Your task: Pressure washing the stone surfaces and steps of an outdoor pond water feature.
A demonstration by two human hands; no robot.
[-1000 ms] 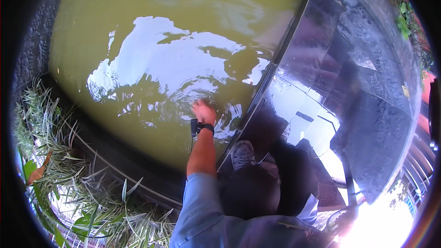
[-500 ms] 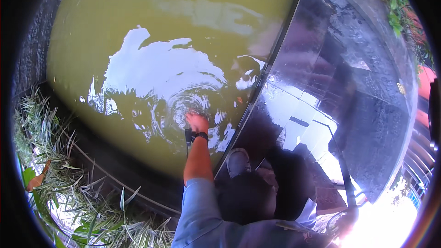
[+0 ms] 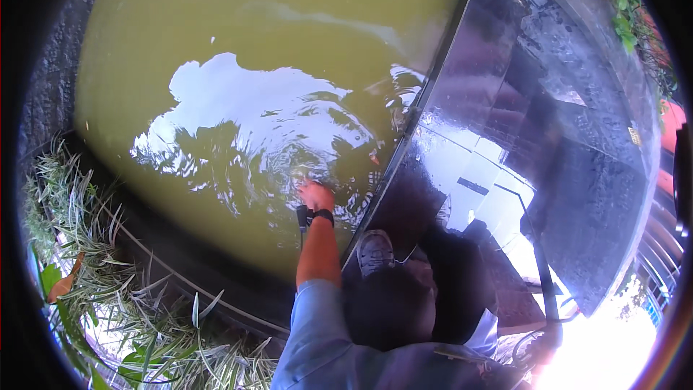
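A pond of murky green water [image 3: 238,50] is seen filling the upper left of the view, its surface broken by ripples and a bright reflection of sky. A dark curved rim [image 3: 180,260] is noted along the near edge of the water, with long grass blades [image 3: 94,296] and an orange leaf [image 3: 63,285] beyond it at the lower left. A dark, wet, glossy platform [image 3: 548,137] is seen at the right, its straight edge meeting the water. A grey shoe [image 3: 375,251] is planted on that platform just beside the edge, with a dark trouser leg behind it.

1 hand is in view. The left hand [image 3: 316,193] is held out over the water at the centre of the ripples, at or touching the surface close to the platform edge. The forearm is extended straight from a blue sleeve [image 3: 317,339], and a black watch [image 3: 317,215] is worn at the wrist. Whether the fingers are spread or curled cannot be told, as they are foreshortened. The right hand is not seen
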